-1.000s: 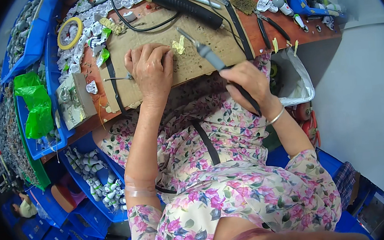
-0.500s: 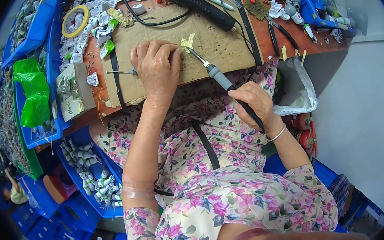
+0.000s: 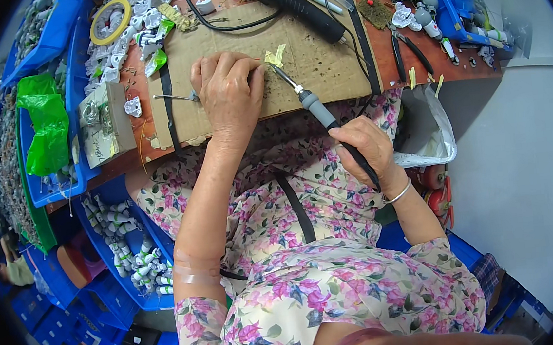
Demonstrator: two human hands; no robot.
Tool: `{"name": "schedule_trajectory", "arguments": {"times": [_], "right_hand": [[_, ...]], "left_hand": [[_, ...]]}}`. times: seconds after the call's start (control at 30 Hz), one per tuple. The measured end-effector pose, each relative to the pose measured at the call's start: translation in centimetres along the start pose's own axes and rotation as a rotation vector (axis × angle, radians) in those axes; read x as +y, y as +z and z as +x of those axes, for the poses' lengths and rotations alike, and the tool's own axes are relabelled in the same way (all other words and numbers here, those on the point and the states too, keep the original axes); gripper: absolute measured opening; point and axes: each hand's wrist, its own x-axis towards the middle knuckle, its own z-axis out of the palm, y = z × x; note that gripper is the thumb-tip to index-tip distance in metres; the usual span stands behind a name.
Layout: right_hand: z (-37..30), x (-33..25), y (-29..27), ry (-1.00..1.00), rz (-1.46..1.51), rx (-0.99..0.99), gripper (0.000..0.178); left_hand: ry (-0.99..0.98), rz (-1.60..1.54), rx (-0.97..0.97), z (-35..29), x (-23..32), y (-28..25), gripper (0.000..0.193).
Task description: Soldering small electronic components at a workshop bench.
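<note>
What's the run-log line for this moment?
left hand: curled over cardboard, grasp unclear | right hand: gripping soldering iron | iron tip: at yellow scrap | pliers: on table

A reddish-brown tabletop [image 3: 385, 58] carries a flat tan cardboard sheet [image 3: 320, 70]. Right of it lie black-handled metal pliers [image 3: 398, 56] and a fuzzy brown-green square pad [image 3: 375, 11]; left of it, a small white plastic part [image 3: 132, 107] and a pale rectangular box [image 3: 106, 125].

1. i'm seeing a cream garment [image 3: 366, 289] printed with pink-purple flowers and dark green leaves.
2. its short sleeves [image 3: 199, 327] are repeating that print.
3. a silvery bangle [image 3: 401, 193] is circling the right wrist [image 3: 392, 179].
4. a translucent band [image 3: 195, 277] is wrapping the left arm [image 3: 203, 225].
</note>
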Motion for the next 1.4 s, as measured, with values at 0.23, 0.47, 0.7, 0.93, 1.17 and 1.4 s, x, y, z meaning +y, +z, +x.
{"name": "schedule_trajectory", "arguments": {"times": [0.23,0.47,0.7,0.93,1.17,1.4], "right_hand": [[1.1,1.3,-1.7,-0.061,-0.082,0.074,0.041],[6.2,10.4,-5.4,-0.040,-0.477,0.126,0.024],[9.3,12.6,-8.5,-0.092,-0.452,0.249,0.023],[5.6,14.4,-8.2,0.072,-0.574,0.183,0.020],[6.9,13.3,-8.4,0.106,-0.653,0.208,0.008],[9.1,7.7,-6.9,-0.117,-0.397,0.092,0.016]], "left_hand": [[0.007,-0.043,0.006,0.2,0.1,-0.1,0.006],[0.009,-0.031,-0.035,0.0,-0.1,-0.7,0.005],[-0.005,-0.025,-0.034,-0.3,-1.4,-1.6,0.007],[0.042,0.012,-0.062,-0.4,-2.7,-2.6,0.007],[0.045,-0.009,-0.049,-0.4,-2.4,-2.9,0.006],[0.017,-0.026,-0.028,-0.7,-2.5,-2.5,0.006]]}}
